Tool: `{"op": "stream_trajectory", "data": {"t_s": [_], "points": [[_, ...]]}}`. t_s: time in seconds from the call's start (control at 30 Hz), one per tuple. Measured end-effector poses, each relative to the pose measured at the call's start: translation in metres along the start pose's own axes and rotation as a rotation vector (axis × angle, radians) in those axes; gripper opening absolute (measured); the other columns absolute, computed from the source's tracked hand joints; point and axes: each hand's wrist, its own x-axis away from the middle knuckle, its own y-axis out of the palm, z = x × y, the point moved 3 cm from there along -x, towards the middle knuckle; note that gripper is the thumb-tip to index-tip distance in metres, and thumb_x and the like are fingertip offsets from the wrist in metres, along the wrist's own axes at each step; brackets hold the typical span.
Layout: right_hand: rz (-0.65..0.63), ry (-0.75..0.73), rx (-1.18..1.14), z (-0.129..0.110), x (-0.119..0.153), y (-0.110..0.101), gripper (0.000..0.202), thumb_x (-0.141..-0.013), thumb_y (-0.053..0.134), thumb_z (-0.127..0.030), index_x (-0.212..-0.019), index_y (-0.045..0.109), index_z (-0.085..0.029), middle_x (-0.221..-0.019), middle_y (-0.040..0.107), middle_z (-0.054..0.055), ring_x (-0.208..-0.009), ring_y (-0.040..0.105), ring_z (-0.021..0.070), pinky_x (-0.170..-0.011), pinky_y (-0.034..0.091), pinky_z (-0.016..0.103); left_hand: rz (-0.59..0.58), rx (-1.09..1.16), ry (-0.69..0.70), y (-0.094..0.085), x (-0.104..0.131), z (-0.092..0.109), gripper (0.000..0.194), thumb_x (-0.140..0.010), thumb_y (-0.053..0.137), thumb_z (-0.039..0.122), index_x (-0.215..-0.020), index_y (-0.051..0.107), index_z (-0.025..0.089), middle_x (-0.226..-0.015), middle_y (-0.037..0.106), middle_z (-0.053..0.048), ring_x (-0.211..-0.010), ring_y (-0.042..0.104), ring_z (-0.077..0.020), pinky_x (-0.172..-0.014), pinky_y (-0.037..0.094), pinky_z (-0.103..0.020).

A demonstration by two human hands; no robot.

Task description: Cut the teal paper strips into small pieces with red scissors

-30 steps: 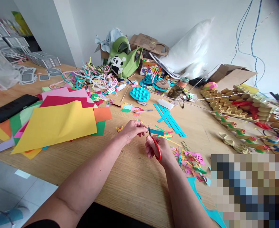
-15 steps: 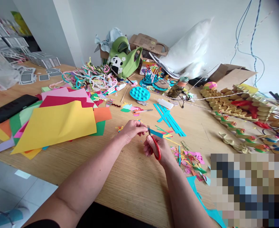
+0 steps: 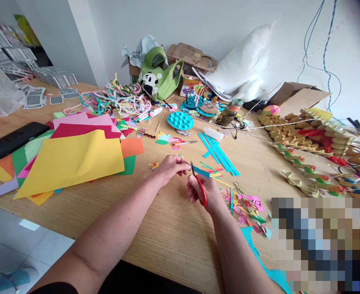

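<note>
Red-handled scissors are in my right hand, its fingers closed round the handles and the blades pointing away from me. A short blue paper strip lies across the blades and extends to their right. My left hand pinches the strip's left end at its fingertips, just left of the blades. Both hands are over the wooden table, close together. Small yellow and orange paper bits lie beyond my left wrist.
Coloured paper sheets and a black phone-like object are at the left. Blue strips, a round blue piece and a white bottle lie farther back. Paper scraps are right of my hands; egg cartons stand at the right.
My right hand has shifted very slightly, and the blue strip has tilted a little between the blades. My left hand looks almost unmoved.
</note>
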Motion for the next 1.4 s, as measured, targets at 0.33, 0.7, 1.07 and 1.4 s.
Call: {"op": "stream_trajectory", "data": {"t_s": [0.33,0.7,1.07,1.4], "points": [[0.018,0.008,0.019,-0.0069,0.0032,0.0014,0.042,-0.065,0.072,-0.053,-0.059,0.054,-0.016,-0.043,0.058,-0.002,-0.031,0.053,0.0103,-0.03,0.042,0.017,0.006,0.01,0.02,-0.0001,-0.0003,0.0008,0.009,-0.06,0.067,0.018,-0.065,0.065,0.011,-0.055,0.059,0.0,-0.053,0.054,-0.008,-0.054,0.04,-0.021],[0.003,-0.006,0.034,-0.0046,0.0025,0.0005,0.042,-0.068,0.071,-0.052,-0.059,0.055,-0.015,-0.043,0.058,-0.001,-0.032,0.053,0.01,-0.03,0.042,0.016,0.013,0.009,0.017,-0.0007,-0.0001,0.0002,0.009,-0.06,0.067,0.018,-0.065,0.065,0.011,-0.056,0.059,0.0,-0.052,0.053,-0.0074,-0.054,0.04,-0.021],[-0.025,0.013,0.016,-0.004,0.0023,0.0012,0.046,-0.066,0.07,-0.057,-0.058,0.054,-0.015,-0.044,0.059,0.0,-0.032,0.054,0.0102,-0.031,0.041,0.017,0.03,-0.015,0.003,-0.0009,0.0001,0.0011,0.008,-0.059,0.066,0.016,-0.064,0.064,0.011,-0.056,0.059,0.001,-0.051,0.053,-0.0072,-0.053,0.038,-0.02],[-0.026,0.024,0.038,-0.0035,0.0026,0.0008,0.047,-0.068,0.068,-0.057,-0.054,0.053,-0.015,-0.043,0.056,0.0,-0.032,0.052,0.0099,-0.031,0.04,0.017,0.032,0.039,-0.011,-0.0025,-0.0001,0.0015,0.011,-0.062,0.065,0.022,-0.064,0.064,0.011,-0.06,0.062,-0.002,-0.052,0.054,-0.0082,-0.052,0.039,-0.021]]}}
